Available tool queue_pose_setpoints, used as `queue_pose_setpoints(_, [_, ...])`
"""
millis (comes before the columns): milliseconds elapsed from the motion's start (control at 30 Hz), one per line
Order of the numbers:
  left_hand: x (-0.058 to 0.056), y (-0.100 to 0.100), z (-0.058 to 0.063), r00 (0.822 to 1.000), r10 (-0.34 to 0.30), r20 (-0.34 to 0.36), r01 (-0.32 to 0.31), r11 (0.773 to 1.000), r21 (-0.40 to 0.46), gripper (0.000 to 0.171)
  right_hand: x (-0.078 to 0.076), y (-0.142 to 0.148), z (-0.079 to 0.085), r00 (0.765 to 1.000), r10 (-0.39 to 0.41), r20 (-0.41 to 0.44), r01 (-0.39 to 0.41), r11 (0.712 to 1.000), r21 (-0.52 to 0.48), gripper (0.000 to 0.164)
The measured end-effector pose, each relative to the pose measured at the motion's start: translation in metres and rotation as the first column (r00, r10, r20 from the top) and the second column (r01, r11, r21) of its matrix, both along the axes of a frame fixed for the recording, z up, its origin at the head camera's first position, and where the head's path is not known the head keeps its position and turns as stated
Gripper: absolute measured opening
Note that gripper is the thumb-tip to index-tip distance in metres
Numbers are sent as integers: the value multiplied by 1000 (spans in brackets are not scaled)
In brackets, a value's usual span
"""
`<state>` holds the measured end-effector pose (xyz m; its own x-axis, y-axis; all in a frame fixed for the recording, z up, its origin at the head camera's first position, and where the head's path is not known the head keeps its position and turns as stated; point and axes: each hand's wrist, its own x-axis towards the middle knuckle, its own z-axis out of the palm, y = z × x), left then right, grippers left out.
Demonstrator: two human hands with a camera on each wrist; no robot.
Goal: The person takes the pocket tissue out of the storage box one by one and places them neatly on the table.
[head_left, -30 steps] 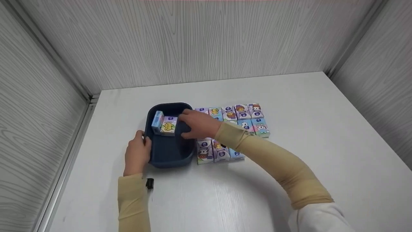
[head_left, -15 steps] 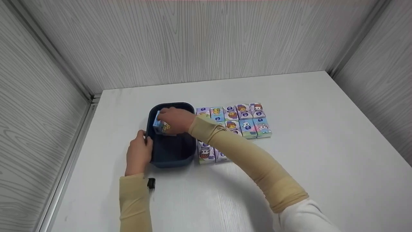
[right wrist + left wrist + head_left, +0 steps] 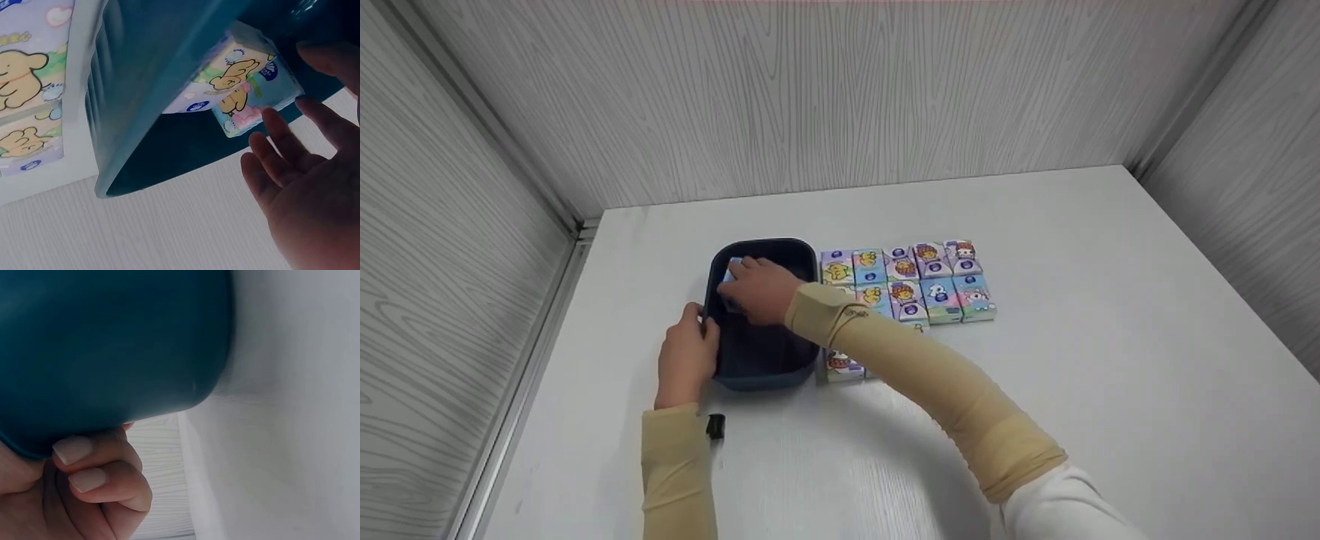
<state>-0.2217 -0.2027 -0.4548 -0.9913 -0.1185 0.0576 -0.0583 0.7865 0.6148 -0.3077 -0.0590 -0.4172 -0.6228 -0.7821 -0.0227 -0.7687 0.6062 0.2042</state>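
A dark blue plastic bin (image 3: 765,379) stands on the table. My left hand (image 3: 684,360) grips its left rim; the left wrist view shows bent fingers (image 3: 115,481) against the bin's outer wall. My right hand (image 3: 765,291) reaches inside, over the bin's left part. Two small cartoon-printed tissue packs are in there: a blue one (image 3: 275,87) standing on edge by the left wall and a lilac one (image 3: 228,70) beside it. In the right wrist view the right index fingertip is right at the blue pack's corner, with thumb and fingers spread apart.
To the bin's right, several tissue packs (image 3: 905,292) lie flat in tight rows; my right forearm (image 3: 907,352) hides some of the front ones. A small black object (image 3: 715,427) shows beside my left wrist. Wood-grain panels (image 3: 840,97) enclose the table at the back and sides.
My right hand has moved left across the bin from its right side to the packs at its left, now covering most of them. The left hand stays on the rim.
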Motion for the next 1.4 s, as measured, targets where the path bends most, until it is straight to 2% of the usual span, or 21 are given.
queue_pose_setpoints(300, [1, 1, 2, 1000, -1, 11, 1, 1000, 12, 34, 4, -6, -3, 1000, -14, 27, 16, 999, -45, 49])
queue_pose_setpoints(633, [1, 1, 1, 1000, -6, -23, 6, 1000, -2, 33, 2, -4, -7, 995, -96, -30, 96, 995, 23, 65])
queue_pose_setpoints(733, [1, 1, 1, 1000, 0, -24, 0, 1000, 3, 33, 0, -3, -11, 991, -114, -69, 116, 993, 32, 62])
queue_pose_setpoints(833, [1, 1, 1, 1000, 2, -16, -2, 1000, 8, 34, -3, -1, -12, 986, -143, -82, 144, 990, -3, 42])
queue_pose_setpoints(933, [1, 1, 2, 1000, 2, -7, -2, 1000, 12, 35, -4, 0, -9, 981, -192, -34, 189, 979, -75, 27])
queue_pose_setpoints(1100, [0, 0, 2, 1000, 2, -12, -2, 1000, 7, 34, -1, 3, -4, 964, -246, 99, 259, 953, -156, 26])
queue_pose_setpoints(1267, [0, 1, 1, 1000, -1, -4, 1, 1000, 4, 34, 2, 5, -2, 960, -220, 173, 250, 952, -177, 32])
queue_pose_setpoints(1400, [1, 1, 1, 1000, -3, 8, 2, 1000, 8, 34, 6, 9, 2, 966, -183, 183, 212, 964, -158, 40])
